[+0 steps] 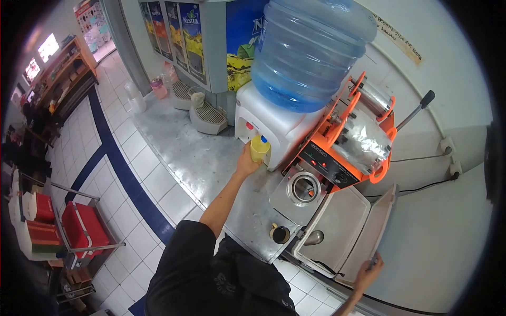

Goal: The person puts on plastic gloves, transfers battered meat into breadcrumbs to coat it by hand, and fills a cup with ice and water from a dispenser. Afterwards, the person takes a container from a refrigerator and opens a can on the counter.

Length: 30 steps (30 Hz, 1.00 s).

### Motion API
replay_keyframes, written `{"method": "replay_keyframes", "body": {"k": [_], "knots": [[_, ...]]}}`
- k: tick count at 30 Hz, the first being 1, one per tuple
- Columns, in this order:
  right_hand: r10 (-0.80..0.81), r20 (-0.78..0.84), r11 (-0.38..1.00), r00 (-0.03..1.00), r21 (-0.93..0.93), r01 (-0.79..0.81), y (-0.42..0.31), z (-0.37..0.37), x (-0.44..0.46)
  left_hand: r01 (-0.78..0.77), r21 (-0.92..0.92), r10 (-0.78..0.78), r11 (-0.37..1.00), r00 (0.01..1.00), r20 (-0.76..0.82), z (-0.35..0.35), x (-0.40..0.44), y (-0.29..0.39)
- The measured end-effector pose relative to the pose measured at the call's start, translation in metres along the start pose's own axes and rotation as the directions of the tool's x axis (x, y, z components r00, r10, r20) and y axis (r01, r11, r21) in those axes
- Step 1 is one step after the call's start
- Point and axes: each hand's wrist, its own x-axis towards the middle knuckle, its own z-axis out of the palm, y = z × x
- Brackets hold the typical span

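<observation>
My left hand (247, 162) is wrapped round a yellow cup (259, 149), held upright under the blue tap (264, 139) of the white water dispenser (279, 118). A large blue water bottle (311, 52) stands upside down on the dispenser. At the lower right, my right hand (370, 271) has its fingers closed at the edge of the raised lid (377, 226) of a white cooler box (345, 203). A metal scoop (314, 238) lies inside the box.
An orange sealing machine (329, 164) stands right of the dispenser. A mug of dark liquid (280, 234) sits near the counter (179, 145) edge. Drink machines (197, 42) and plastic cups (135, 97) are farther back. A red crate (87, 226) is at left.
</observation>
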Motion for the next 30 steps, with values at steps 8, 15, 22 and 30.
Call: {"method": "replay_keyframes", "body": {"k": [8,15,22,30], "knots": [[-0.095,0.195,0.99,0.976,-0.087,0.114,-0.087,0.143,-0.049,-0.147,-0.175,0.16,0.974,0.985,0.067,-0.056,0.014,0.057],[0.038,0.326,0.969,0.945,0.219,-0.114,-0.084,0.11,-0.061,-0.246,-0.12,0.261,0.962,0.957,0.124,-0.055,0.041,0.061],[-0.238,0.373,0.771,0.897,0.634,-0.059,-0.186,0.117,-0.061,-0.266,-0.02,0.265,0.964,0.945,0.194,-0.059,0.04,0.061],[-0.521,0.24,0.644,0.819,0.741,0.192,-0.342,0.248,-0.006,-0.355,-0.123,0.363,0.927,0.931,0.045,-0.045,0.041,0.047]]}}
